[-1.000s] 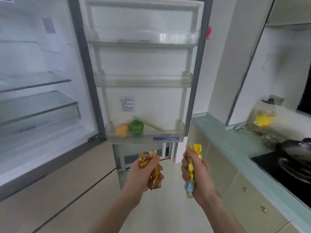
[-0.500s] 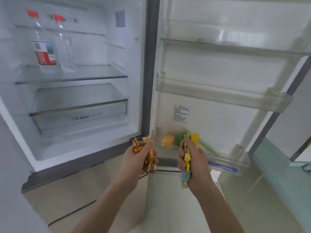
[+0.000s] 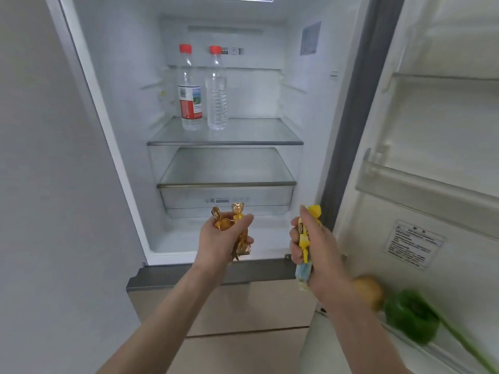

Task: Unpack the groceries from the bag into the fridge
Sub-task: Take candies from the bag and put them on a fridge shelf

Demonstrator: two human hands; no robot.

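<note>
left hand point(image 3: 220, 237): fingers curled round gold candies point(image 3: 234, 228) | right hand point(image 3: 314, 245): fingers curled round yellow candy point(image 3: 306, 233), held upright

Shiny gold foil, crinkled and catching light, on the gold-wrapped sweets point(image 3: 234, 228) in the left hand point(image 3: 218, 238). Glossy yellow plastic film, twisted at the ends, on the yellow wrapper point(image 3: 306, 233) in the right hand point(image 3: 313, 247). Clear, ribbed plastic on the unlabelled bottle point(image 3: 216, 95); smooth clear plastic with a glossy printed label on the labelled bottle point(image 3: 189, 95), red plastic caps on both. Smooth glass on the shelf point(image 3: 243, 132), edged in matt grey trim. Translucent plastic on the drawer point(image 3: 226, 197) and door rack point(image 3: 421, 190). Smooth white plastic lining the fridge point(image 3: 129, 109). Waxy, glossy skin on the green pepper point(image 3: 410, 318).
</note>
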